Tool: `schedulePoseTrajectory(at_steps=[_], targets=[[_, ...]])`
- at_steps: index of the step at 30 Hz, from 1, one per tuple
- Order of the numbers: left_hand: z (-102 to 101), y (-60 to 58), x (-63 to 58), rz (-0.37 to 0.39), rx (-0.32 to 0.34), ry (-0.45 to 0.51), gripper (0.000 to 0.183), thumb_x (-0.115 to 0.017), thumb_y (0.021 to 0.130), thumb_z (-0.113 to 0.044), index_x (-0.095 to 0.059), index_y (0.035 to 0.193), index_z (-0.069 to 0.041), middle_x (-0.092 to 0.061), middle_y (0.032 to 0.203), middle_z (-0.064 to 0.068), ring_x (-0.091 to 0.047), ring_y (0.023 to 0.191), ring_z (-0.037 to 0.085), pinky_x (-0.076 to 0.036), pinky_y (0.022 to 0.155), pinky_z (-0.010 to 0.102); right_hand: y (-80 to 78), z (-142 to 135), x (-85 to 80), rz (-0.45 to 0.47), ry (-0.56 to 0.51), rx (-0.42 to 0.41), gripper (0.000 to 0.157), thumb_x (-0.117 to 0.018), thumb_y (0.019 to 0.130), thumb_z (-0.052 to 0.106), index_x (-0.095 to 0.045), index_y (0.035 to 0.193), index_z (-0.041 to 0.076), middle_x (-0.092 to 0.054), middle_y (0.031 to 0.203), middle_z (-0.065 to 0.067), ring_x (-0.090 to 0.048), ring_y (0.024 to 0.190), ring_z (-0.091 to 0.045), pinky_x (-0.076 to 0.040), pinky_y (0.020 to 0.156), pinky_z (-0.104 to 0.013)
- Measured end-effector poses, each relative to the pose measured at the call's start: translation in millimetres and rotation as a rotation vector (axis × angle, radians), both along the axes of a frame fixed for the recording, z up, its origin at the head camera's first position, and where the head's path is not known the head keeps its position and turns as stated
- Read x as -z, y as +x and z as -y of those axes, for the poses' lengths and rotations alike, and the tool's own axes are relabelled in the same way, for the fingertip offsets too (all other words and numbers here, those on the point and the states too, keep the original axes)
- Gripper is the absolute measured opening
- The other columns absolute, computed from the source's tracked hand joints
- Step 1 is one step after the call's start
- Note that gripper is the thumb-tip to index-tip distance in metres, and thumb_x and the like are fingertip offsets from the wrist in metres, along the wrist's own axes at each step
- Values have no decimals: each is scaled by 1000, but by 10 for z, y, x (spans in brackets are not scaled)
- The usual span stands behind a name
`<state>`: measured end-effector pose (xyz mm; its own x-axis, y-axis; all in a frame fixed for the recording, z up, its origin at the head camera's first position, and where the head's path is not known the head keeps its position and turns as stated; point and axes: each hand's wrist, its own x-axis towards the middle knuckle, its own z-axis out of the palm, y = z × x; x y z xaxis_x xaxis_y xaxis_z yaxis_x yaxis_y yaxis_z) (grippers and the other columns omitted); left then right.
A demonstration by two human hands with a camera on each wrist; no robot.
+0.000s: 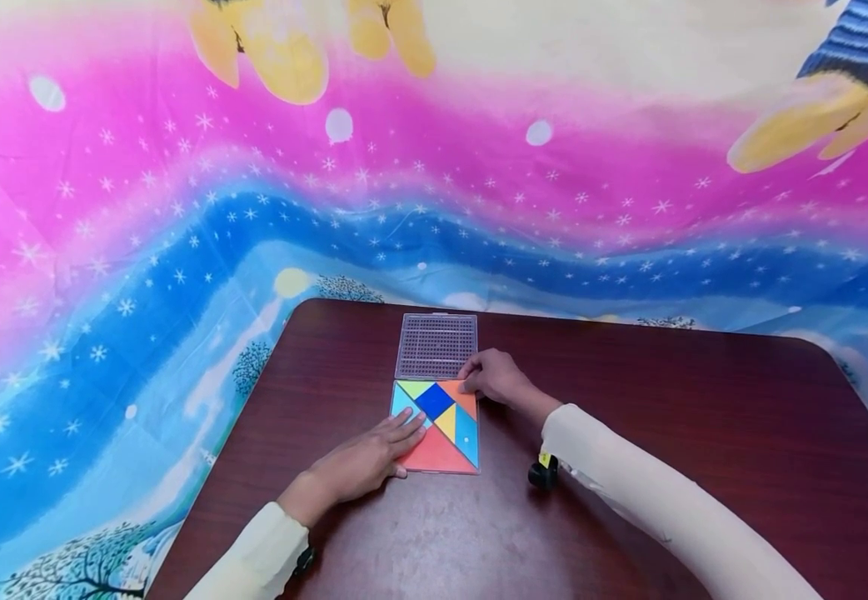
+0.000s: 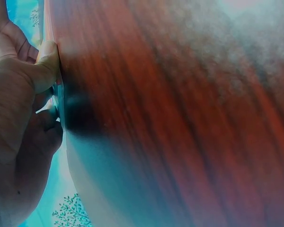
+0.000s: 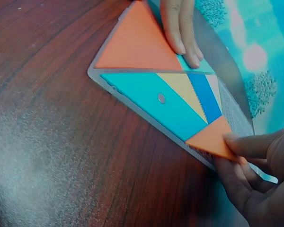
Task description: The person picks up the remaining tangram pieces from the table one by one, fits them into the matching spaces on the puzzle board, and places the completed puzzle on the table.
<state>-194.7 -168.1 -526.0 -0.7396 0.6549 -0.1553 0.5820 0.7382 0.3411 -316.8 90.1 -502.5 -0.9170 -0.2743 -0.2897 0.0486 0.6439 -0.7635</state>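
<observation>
A hinged clear plastic case lies unfolded on the table, its near half [image 3: 91, 73] filled with flat tangram pieces. Between thumb and fingers, my right hand [image 1: 500, 379] pinches an orange triangle [image 3: 212, 137] at the far right corner, tilted slightly up from the grid beneath. My left hand [image 1: 362, 462] rests with extended fingers on the light-blue triangle [image 1: 403, 402] and the edge of the large red-orange triangle [image 1: 440, 454]. A blue square [image 1: 434, 401], a yellow triangle [image 1: 446, 422], a light green piece [image 1: 413, 388] and a teal parallelogram [image 3: 146, 97] lie around them.
The gridded other half [image 1: 437, 337] of the case lies flat beyond the pieces. Under everything is a dark brown wooden table [image 1: 629, 400]. A printed cloth [image 1: 479, 158] hangs behind it. A black device [image 1: 542, 472] is at the right wrist.
</observation>
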Motion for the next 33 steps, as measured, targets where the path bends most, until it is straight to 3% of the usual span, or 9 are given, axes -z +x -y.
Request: schedulePoseTrajectory(at_steps=[4,9,16,27,33], targets=[[2,-3,6,4,-6,-2,65,-58,104,-34,-31,161,-18,-19,173,-3,-13,161,24,-27,126,46,34,28,-25,-85,68,-19,4,-80,89,10,-77,91,10,-70,85,-6,-61,71,-20,-55,63,-26],[-7,-6,9,-2,-6,-9,66,-59,103,-34,-31,161,-19,-19,173,-3,-14,161,24,-29,126,46,56,55,-29,-169,131,-30,4,-82,86,9,-79,89,10,-72,86,-4,-61,74,-17,-57,65,-27],[-13,-5,-5,16,-15,-21,66,-57,104,-36,-29,162,-21,-17,173,-5,-12,161,22,-26,127,44,92,103,-44,-207,176,-4,5,-83,85,6,-79,84,10,-75,89,-4,-63,80,-17,-60,68,-29],[-7,-10,-6,9,-11,-15,66,-57,104,-36,-31,162,-19,-18,173,-3,-14,161,24,-30,126,46,156,184,-74,-296,258,-5,17,-79,88,4,-75,71,7,-67,67,-2,-60,67,-15,-54,59,-25],[-7,-8,-11,4,-3,-12,66,-58,104,-35,-31,161,-18,-19,173,-2,-14,161,24,-29,126,45,197,216,-63,-309,243,-18,29,-71,94,3,-71,64,4,-58,57,-5,-58,57,-15,-51,54,-23]])
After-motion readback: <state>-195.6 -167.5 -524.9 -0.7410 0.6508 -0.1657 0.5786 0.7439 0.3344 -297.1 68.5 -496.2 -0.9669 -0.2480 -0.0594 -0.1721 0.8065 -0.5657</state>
